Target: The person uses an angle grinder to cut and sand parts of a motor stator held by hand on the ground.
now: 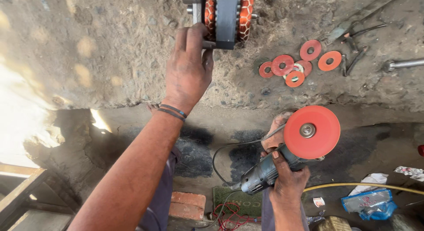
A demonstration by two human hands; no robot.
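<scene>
My left hand (189, 67) reaches up over a rough concrete ledge (110, 50) and grips the left side of a round motor part (227, 17), which has a black band and orange windings. My right hand (288, 183) is lower down, closed around the grey body of an angle grinder (265, 171). The grinder's red disc (312, 131) faces up at me, with a metal nut in its middle. A black cord (221, 153) loops away from the grinder's tail. A skin-coloured shape (274, 129) shows behind the grinder; I cannot tell what it is.
Several red discs (293, 65) lie on the ledge, with pliers (355, 43) and a metal rod (404, 64) to their right. Below are a brick (187, 205), a green mat (240, 202), red wire (227, 213), a yellow hose (366, 185), plastic packets (369, 202) and a wooden frame (20, 191).
</scene>
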